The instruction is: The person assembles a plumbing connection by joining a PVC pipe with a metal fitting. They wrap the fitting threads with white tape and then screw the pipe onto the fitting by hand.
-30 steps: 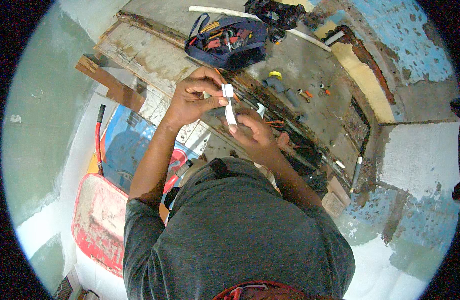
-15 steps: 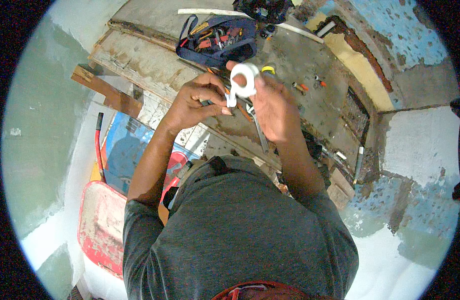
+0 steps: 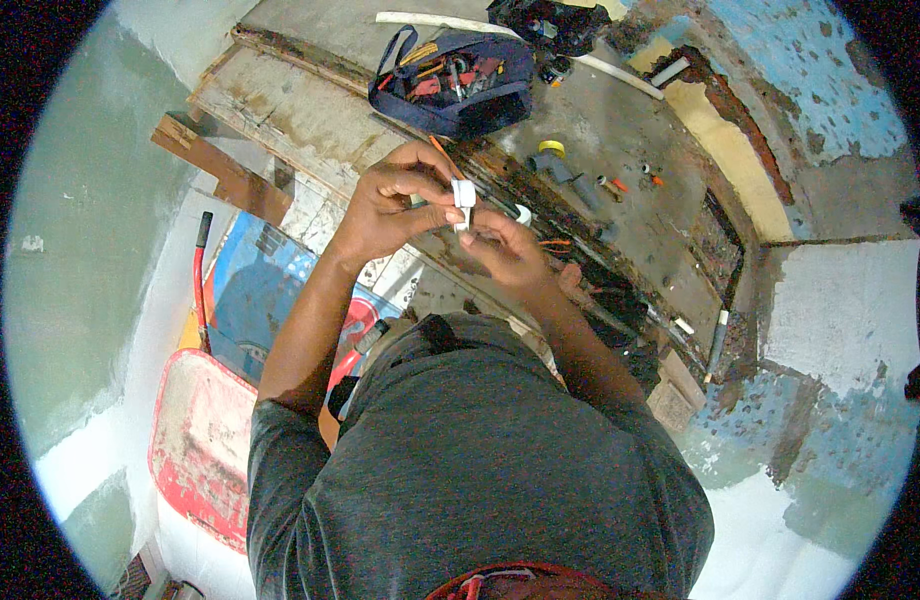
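Note:
In front of my chest, my left hand [image 3: 395, 205] pinches a small white fitting [image 3: 464, 193] between thumb and fingertips. My right hand [image 3: 510, 250] has closed in from the right, its thumb and forefinger pressed together at the fitting's lower end, where a narrow white piece shows. Behind the right hand's fingers a curved white edge [image 3: 523, 214] peeks out, seemingly the roll of white tape; most of it is hidden by the hand.
A dark blue tool bag [image 3: 480, 115] full of hand tools stands on the dirty concrete slab [image 3: 620, 150]. Grey pipe fittings [image 3: 570, 178], one with a yellow cap, lie right of it. A white pipe [image 3: 620, 77] runs behind. Lower left is a red wheelbarrow [image 3: 205, 440].
My right hand has lowered and turned, bringing its fingertips to the fitting; the white roll, in full view before, is now mostly hidden. The left hand stays nearly still.

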Tool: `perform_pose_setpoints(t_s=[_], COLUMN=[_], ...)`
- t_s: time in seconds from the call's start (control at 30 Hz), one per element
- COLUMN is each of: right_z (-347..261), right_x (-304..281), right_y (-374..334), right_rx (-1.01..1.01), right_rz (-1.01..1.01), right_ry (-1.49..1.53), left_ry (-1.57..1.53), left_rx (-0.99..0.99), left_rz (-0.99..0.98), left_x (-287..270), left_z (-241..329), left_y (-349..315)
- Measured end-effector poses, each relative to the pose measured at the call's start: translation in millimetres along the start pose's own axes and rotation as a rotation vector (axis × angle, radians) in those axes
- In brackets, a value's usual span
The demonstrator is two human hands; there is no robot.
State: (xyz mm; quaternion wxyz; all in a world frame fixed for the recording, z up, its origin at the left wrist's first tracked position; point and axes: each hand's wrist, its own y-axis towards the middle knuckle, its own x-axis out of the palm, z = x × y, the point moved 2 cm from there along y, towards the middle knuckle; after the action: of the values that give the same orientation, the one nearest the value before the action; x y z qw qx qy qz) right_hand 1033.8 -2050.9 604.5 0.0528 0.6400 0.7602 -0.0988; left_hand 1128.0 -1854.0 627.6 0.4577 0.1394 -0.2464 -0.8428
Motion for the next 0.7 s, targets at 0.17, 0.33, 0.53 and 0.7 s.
perform_pose_setpoints(t_s=[0.17, 0.33, 0.53, 0.7], right_z=[-28.0, -76.9, -92.3, -49.3], right_x=[5.2, -3.8, -27.4, -35.6], right_y=[-22.7, -31.3, 10.9, 37.0], right_rx=[-0.234, -0.199, -0.124, -0.14], right_rz=[0.025, 0.027, 0.028, 0.059], right_ry=[-0.47, 0.223, 0.632, 0.666], left_ry=[0.089, 0.039, 0.028, -0.037], left_rx=[-0.031, -0.038, -0.01, 0.038], left_rz=[0.034, -0.041, -0.17, -0.159], left_x=[-8.7, -5.6, 11.7, 14.6], left_z=[-9.8, -14.6, -9.5, -4.2], left_y=[1.5, 3.2, 5.6, 4.0])
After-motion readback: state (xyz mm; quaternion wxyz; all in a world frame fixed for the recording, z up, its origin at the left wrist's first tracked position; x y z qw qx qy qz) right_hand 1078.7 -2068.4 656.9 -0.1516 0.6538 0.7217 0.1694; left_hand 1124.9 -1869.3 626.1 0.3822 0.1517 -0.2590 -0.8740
